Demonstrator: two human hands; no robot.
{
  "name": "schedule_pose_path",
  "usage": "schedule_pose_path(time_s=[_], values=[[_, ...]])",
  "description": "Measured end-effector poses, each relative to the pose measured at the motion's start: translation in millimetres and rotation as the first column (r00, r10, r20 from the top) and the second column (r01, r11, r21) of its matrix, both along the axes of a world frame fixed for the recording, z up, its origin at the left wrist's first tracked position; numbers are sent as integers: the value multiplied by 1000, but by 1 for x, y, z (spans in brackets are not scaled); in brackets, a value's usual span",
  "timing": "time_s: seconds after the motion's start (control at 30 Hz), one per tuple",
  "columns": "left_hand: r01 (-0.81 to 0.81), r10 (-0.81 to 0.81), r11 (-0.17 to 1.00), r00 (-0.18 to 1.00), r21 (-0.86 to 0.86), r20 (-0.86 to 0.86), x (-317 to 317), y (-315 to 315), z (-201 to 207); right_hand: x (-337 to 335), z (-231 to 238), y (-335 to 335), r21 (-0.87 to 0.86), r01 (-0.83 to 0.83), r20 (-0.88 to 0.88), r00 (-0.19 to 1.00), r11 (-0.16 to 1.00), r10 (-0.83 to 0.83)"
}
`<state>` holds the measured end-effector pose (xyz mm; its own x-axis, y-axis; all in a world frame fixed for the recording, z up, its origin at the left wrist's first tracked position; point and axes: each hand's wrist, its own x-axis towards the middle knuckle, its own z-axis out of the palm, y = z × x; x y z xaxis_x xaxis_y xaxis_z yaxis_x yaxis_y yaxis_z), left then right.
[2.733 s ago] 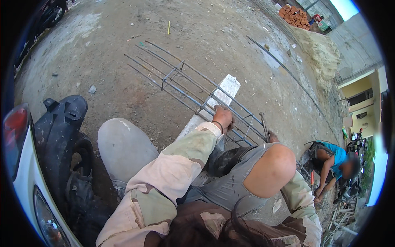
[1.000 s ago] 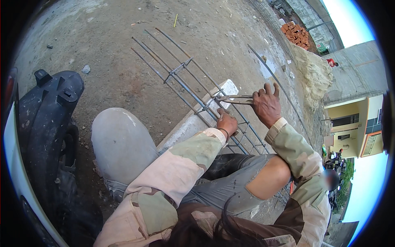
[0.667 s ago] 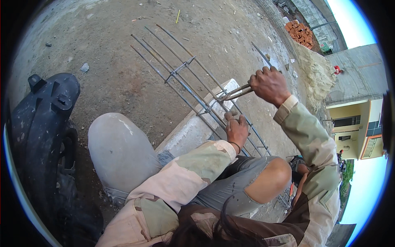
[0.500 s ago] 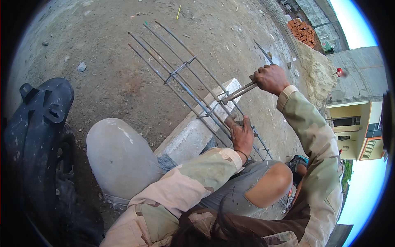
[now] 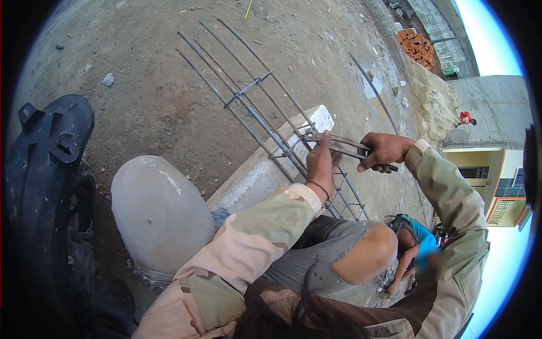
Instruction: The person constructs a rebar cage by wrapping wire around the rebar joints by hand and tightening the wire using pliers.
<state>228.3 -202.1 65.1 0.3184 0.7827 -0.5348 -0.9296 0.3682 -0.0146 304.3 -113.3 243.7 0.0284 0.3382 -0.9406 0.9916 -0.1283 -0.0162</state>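
Note:
A long cage of steel reinforcing bars (image 5: 257, 116), tied with square stirrups, lies slantwise across a concrete block (image 5: 243, 186). In my right hand (image 5: 387, 152) are the handles of long metal pincers (image 5: 345, 141), with the fingers closed round them. The pincers' jaws rest at a stirrup corner on the cage's far side. My left hand (image 5: 320, 166) is over the cage, right beside the jaws, one digit pointing up against the pincers. Its other fingers are partly hidden, and whatever they pinch is too small to make out.
My knee in grey trousers (image 5: 161, 214) is left of the block. A black plastic motorcycle part (image 5: 48, 147) stands at far left. A loose rod (image 5: 375, 93) lies beyond my right hand. A person in blue (image 5: 415, 237) bends down at right. Bricks (image 5: 415, 48) and sand (image 5: 432, 104) lie behind.
My right hand has come down and towards me, swinging the pincers' handles lower. My left hand has moved up to the jaws. The person in blue shows more fully.

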Motion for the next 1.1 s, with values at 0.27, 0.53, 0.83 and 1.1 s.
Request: schedule_pose_path(time_s=[0.27,0.53,0.83,1.1], values=[[-232,261,965,796,-123,545,-3,44,-3,-21,11,-17,417,-578,215,813,702,541],[-236,285,958,743,-162,606,-2,42,4,-37,20,-27,326,-928,624,356,182,696],[-234,392,918,661,-320,641,13,65,2,-49,28,7,267,-705,348,706,657,617],[-192,354,932,661,-308,662,9,56,7,-26,16,-22,326,-939,575,289,109,765]])
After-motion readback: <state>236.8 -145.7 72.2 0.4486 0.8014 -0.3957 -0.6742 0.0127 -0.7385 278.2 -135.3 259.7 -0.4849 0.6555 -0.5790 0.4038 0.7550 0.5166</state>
